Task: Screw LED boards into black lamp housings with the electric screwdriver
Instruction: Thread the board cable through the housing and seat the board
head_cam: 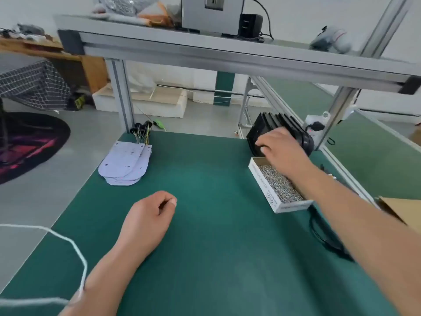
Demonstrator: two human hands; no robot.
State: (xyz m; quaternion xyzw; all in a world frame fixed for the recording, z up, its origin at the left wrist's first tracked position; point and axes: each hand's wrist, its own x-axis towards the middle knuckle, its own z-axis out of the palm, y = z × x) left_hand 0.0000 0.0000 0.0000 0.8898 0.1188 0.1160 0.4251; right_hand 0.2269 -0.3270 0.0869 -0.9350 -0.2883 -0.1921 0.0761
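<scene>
Left hand (150, 220): nearest, resting on the green mat (216, 258), fingers curled closed, thumb against forefinger, nothing visible in it.
Screw box (262, 183): open white carton of small silver screws at the mat's right side, under the right forearm.
Right hand (282, 149): reached past the box, fingers curled over the front piece of the black lamp housings (280, 123).
Housings' place: stacked on edge at the far right corner.
LED boards (124, 165): pale stack at far left, well apart from the housings.
Electric screwdriver: not plainly in view.
Progress: apparently a cycle's very start; no assembled lamp shows, a housing is only being fetched, and board placement and all screwing remain.
</scene>
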